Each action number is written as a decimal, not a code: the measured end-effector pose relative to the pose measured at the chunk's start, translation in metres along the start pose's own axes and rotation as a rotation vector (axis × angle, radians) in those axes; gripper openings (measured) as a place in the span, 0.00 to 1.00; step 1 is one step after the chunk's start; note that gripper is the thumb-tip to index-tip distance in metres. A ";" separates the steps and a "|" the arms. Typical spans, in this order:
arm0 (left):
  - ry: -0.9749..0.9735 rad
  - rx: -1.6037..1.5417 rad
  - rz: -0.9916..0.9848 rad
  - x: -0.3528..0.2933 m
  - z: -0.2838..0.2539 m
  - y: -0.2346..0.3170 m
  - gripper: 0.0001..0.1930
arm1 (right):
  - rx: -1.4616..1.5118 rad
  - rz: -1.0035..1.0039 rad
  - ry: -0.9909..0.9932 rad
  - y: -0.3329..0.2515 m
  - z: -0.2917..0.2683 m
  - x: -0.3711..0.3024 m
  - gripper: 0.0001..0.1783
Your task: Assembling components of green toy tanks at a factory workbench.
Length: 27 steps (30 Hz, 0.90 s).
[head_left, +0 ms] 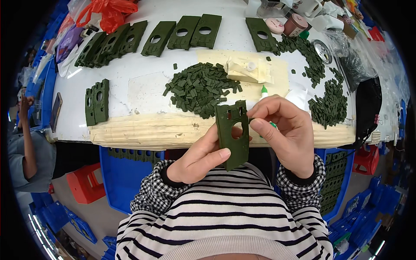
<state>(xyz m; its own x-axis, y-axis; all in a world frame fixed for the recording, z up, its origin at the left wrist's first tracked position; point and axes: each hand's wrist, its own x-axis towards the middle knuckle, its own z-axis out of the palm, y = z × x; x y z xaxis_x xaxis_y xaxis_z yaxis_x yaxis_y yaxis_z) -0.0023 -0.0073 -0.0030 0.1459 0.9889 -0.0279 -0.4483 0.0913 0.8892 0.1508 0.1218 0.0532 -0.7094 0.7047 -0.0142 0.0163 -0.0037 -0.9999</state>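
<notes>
My left hand (197,158) is closed around a dark green plastic model tank hull (232,156), held tilted over the table's front edge. The hull has a large round hole and smaller openings near its top. At its right edge, my right hand (286,128) pinches a small dark green piece (251,120), mostly hidden by the fingertips. Beyond the hull lies a heap of small flat green pieces (197,89). A white bottle with a green tip (264,90) shows just behind my right hand.
More green hulls (158,39) line the table's far side, and two (97,102) lie at the left. Another heap of green pieces (329,104) is on the right. A taped block (249,69) sits mid-table. Blue trays (121,186) flank my lap. Another person's arm (27,134) is far left.
</notes>
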 end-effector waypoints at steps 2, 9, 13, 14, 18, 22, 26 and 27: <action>0.011 -0.004 0.017 0.000 0.001 -0.001 0.31 | -0.239 -0.204 -0.035 0.006 -0.004 0.004 0.05; -0.008 0.099 0.058 0.000 0.002 0.002 0.31 | -0.165 -0.196 0.031 0.012 0.011 0.009 0.05; -0.004 0.108 0.060 0.000 0.003 0.001 0.31 | -0.134 -0.159 0.033 0.018 0.016 0.010 0.04; -0.012 0.115 0.061 0.000 0.003 0.001 0.31 | -0.122 -0.144 0.033 0.019 0.017 0.010 0.04; -0.020 0.151 0.066 0.000 0.001 -0.001 0.30 | -0.136 -0.156 0.047 0.019 0.018 0.011 0.04; -0.011 0.175 0.069 0.001 0.002 -0.001 0.30 | -0.191 -0.202 0.058 0.020 0.018 0.011 0.04; 0.009 0.189 0.075 0.001 0.004 -0.001 0.30 | -0.255 -0.194 0.002 0.017 0.015 0.010 0.02; 0.009 0.192 0.081 0.001 0.004 -0.001 0.30 | -0.255 -0.193 0.002 0.017 0.015 0.010 0.02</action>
<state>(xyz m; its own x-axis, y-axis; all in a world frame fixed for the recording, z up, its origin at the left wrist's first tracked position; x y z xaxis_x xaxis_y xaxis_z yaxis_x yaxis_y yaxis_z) 0.0019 -0.0064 -0.0020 0.1080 0.9932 0.0437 -0.2822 -0.0115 0.9593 0.1334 0.1183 0.0360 -0.7155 0.6761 0.1761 0.0573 0.3079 -0.9497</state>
